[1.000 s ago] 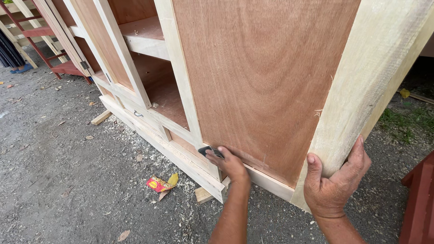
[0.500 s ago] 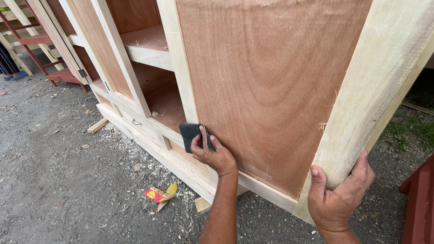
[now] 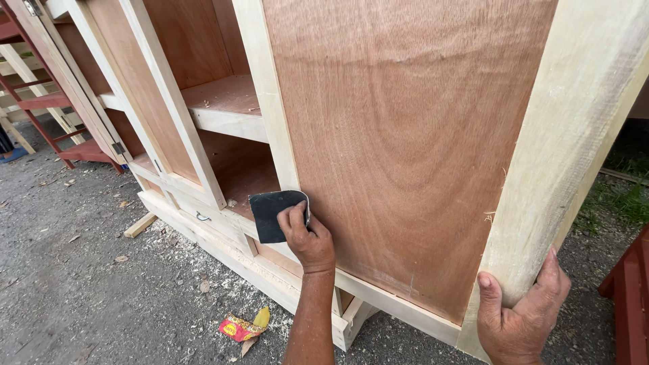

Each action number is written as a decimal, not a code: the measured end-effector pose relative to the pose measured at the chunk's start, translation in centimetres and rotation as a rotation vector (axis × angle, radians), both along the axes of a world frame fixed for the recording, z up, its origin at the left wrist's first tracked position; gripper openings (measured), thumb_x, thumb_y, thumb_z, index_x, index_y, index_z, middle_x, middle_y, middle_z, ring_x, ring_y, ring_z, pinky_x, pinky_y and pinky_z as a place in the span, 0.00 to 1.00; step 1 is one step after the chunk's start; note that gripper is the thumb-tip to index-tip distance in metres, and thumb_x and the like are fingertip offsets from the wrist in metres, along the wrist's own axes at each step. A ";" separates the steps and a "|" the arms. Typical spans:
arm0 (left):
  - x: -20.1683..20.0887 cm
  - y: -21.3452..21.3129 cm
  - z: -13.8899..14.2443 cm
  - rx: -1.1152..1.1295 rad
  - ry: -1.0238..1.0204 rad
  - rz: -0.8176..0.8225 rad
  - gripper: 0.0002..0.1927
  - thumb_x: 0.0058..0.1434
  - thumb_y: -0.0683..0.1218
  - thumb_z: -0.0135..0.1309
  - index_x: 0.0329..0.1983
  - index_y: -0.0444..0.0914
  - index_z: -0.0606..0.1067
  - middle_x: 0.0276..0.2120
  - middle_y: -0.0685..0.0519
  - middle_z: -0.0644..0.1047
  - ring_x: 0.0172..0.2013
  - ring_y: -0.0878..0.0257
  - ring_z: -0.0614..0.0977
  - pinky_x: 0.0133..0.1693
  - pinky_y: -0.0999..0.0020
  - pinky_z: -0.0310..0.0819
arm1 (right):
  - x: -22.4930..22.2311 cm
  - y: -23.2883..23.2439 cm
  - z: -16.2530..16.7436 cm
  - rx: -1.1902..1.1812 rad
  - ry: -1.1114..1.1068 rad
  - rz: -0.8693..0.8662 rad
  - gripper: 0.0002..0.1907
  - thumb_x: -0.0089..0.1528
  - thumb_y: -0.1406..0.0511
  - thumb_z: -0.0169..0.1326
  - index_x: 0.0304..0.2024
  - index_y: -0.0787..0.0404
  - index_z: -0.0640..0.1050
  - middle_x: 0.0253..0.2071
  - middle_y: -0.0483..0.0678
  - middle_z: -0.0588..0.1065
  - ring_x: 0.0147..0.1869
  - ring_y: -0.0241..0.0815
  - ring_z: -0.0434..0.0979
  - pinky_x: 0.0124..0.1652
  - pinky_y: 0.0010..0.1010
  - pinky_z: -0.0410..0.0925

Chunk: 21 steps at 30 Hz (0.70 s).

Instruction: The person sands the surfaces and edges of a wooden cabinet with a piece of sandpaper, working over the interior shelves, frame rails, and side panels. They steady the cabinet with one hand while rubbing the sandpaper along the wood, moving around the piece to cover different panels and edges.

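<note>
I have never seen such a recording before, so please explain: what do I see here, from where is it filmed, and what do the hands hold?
One camera, worn on a person's head, looks down at that person's own two bare hands. The left hand presses a dark sheet of sandpaper against the pale frame of an unfinished wooden cabinet. The right hand has its grip around the cabinet's corner post. Below, the gravel ground carries sawdust, a wood scrap and a red-yellow wrapper.
</note>
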State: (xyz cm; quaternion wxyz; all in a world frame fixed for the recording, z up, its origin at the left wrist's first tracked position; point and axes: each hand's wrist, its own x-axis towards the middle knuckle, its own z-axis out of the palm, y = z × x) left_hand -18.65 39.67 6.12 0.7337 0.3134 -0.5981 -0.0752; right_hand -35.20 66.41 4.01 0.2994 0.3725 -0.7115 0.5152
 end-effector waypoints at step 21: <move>0.9 1.9 -0.6 -0.103 0.019 -0.123 0.20 0.54 0.28 0.47 0.50 0.30 0.76 0.41 0.43 0.72 0.40 0.48 0.80 0.41 0.57 0.80 | 1.6 0.7 10.2 0.072 0.430 -0.335 0.45 0.66 0.62 0.60 0.71 0.76 0.47 0.63 0.67 0.58 0.70 0.61 0.65 0.67 0.50 0.65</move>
